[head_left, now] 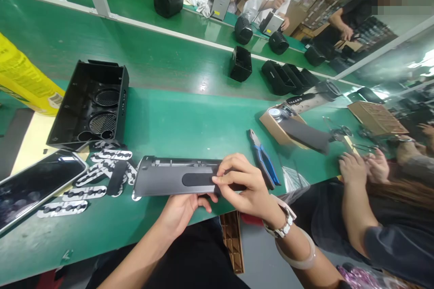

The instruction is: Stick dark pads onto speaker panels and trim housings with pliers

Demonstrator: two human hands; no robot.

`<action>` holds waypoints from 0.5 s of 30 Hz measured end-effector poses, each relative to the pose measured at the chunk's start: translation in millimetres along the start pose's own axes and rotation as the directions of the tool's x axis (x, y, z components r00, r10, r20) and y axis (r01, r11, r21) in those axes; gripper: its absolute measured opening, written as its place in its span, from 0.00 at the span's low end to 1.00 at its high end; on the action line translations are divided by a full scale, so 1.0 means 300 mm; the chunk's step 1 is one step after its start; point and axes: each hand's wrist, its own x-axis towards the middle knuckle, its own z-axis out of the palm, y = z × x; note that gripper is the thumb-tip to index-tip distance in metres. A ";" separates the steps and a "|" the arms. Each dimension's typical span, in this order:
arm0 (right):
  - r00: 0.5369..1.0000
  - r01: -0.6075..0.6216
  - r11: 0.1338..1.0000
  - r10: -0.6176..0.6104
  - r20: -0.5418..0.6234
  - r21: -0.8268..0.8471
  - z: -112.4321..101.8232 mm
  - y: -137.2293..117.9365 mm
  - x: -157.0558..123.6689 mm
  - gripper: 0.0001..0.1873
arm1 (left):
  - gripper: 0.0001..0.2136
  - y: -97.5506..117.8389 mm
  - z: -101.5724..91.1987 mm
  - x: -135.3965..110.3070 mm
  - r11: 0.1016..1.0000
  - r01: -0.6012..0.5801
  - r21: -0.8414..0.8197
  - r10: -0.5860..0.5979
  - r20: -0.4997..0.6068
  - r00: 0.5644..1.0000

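Note:
A dark grey plastic panel [162, 180] lies along the near edge of the green bench, held from below by my left hand [181, 210], fingers curled under it. My right hand [242, 185] pinches the right end of a black oblong pad [198, 179] that lies flat on the panel's face. Several black-and-white backing strips [84, 192] lie scattered just left of the panel. An open black speaker housing [91, 104] with round grilles stands behind them.
Blue-handled pliers [262, 158] lie right of my right hand. A phone [30, 187] rests at the near left, a yellow bag [23, 81] behind it. A co-worker's hands [359, 169] work at the right near a cardboard box [276, 128]. More black housings [288, 76] line the far belt.

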 end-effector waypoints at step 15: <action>0.992 0.118 0.987 -0.121 -0.018 -0.112 0.007 0.066 0.025 0.03 | 0.18 0.070 -0.052 0.125 0.904 0.137 0.406 -0.140 -0.023 0.990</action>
